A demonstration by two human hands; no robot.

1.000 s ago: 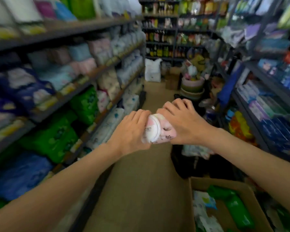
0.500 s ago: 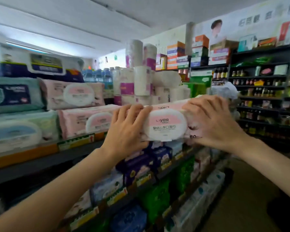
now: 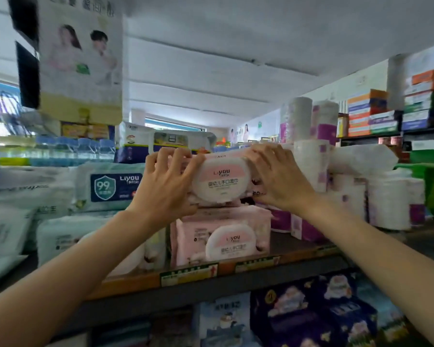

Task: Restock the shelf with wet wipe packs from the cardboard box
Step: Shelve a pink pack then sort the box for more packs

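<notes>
Both hands, left hand point(image 3: 164, 190) and right hand point(image 3: 281, 179), grip a pink Liyou wet wipe pack point(image 3: 222, 181) by its ends, above an identical pink pack point(image 3: 223, 237) on the shelf point(image 3: 135, 284). Beside it, a white Liyou pack point(image 3: 110, 187) reads "99".

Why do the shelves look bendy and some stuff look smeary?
Head view: the wide lens bows the shelf edge and stretches the corners; the hanging poster and left-side packs are motion-blurred; the held pink pack stays fairly sharp.

I log, right: toilet paper rolls point(image 3: 308, 169), stacked coloured boxes point(image 3: 371, 113). Left rear: water bottles point(image 3: 68, 151). Overhead: hanging poster point(image 3: 80, 58). Below: dark blue packs point(image 3: 311, 311).
</notes>
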